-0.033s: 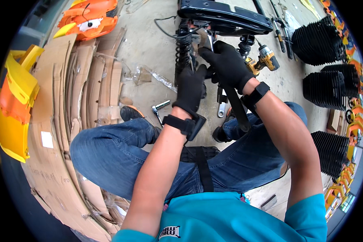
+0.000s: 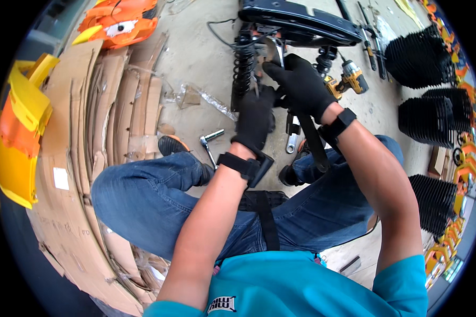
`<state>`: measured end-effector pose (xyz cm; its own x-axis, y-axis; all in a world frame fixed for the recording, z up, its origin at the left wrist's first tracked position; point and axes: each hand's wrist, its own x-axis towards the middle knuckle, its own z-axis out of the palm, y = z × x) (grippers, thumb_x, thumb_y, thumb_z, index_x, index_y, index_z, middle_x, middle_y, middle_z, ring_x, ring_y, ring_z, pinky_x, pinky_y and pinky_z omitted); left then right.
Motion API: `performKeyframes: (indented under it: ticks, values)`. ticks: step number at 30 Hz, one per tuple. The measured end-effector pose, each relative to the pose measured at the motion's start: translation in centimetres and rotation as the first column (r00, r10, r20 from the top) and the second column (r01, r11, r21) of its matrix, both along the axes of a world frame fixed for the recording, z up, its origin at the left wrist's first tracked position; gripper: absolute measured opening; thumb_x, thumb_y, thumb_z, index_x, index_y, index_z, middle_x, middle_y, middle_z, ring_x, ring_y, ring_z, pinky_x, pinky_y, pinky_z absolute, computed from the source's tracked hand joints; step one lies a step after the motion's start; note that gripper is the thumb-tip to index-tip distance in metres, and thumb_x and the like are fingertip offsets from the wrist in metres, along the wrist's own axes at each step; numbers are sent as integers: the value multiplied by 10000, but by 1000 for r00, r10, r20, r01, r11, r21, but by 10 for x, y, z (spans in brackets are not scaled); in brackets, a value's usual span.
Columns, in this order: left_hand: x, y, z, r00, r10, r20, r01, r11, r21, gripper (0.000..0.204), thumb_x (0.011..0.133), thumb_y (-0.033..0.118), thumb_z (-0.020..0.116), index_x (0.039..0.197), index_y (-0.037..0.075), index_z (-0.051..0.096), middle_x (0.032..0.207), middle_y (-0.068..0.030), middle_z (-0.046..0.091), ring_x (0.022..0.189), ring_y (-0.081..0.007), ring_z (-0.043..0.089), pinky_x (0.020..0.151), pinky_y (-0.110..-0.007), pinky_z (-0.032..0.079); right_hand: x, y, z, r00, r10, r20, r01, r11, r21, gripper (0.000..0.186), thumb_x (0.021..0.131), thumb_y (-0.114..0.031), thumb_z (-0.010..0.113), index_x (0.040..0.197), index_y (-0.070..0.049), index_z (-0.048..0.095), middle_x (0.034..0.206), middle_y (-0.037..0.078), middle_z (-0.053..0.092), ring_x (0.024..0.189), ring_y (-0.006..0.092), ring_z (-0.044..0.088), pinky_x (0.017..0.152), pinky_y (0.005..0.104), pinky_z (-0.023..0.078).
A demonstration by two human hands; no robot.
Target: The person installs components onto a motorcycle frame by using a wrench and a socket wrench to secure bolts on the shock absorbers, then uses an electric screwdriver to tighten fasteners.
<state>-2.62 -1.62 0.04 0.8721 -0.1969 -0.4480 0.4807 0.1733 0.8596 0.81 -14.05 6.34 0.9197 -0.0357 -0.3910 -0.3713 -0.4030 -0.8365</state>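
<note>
My left hand [image 2: 255, 121], in a black glove, is closed round a thin metal tool [image 2: 257, 87], mostly hidden by the fingers. Just right of it, my black-gloved right hand [image 2: 305, 89] is closed on a wrench-like tool [image 2: 274, 50] whose silver end points up at the frame. A long black flat bar [image 2: 313, 143] comes out below that hand; I cannot tell if it belongs to the same tool. Both hands work under a black metal frame [image 2: 301, 21], between a left coil spring [image 2: 243, 68] and a right coil spring [image 2: 325, 59].
A ratchet wrench [image 2: 209, 143] lies near my left shoe. Right of the frame is a yellow and black power drill [image 2: 353, 78]. Stacked black ribbed parts [image 2: 418, 55] stand at the right. Flattened cardboard [image 2: 63, 153] and orange-yellow panels [image 2: 24, 132] are at the left.
My left hand has dropped slightly lower and is a little blurred. The frame appears shifted slightly right and up in the view. My right hand keeps its grip.
</note>
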Motion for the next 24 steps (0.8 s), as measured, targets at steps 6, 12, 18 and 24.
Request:
performKeyframes:
  ticks: [6,12,18,24]
  values:
    - [-47,-10,-15,990,-114,-87,90,966,-243,320,932,355,538,967,47,615,555,6,446,433,-86,432,394,-251,301,-12,-16,-35,994,-67,85,69,997,-18,395,871,-332,575,995,43,574,768,105,622,609,193,635,542,324,502]
    - [-70,-9,-28,946,-221,-236,183,967,-175,314,901,342,575,887,34,635,553,42,445,448,-55,404,404,-231,287,-36,-8,-62,977,-178,-119,173,984,-50,380,880,-386,609,892,-6,599,671,40,587,508,127,559,469,269,455]
    - [-74,-4,-81,975,-182,-127,200,969,148,287,857,299,584,812,22,642,540,-29,524,440,-130,487,416,-280,369,-48,-4,-149,940,-212,-267,260,952,162,351,875,-360,610,945,-26,528,721,63,551,556,159,583,413,293,440]
    - [-52,37,-126,1000,27,11,-29,923,384,351,871,364,561,747,36,589,601,-67,592,420,-171,508,393,-308,409,-63,-2,-180,906,-189,-379,219,975,36,349,877,-394,599,928,-53,547,682,61,570,520,159,573,424,317,479]
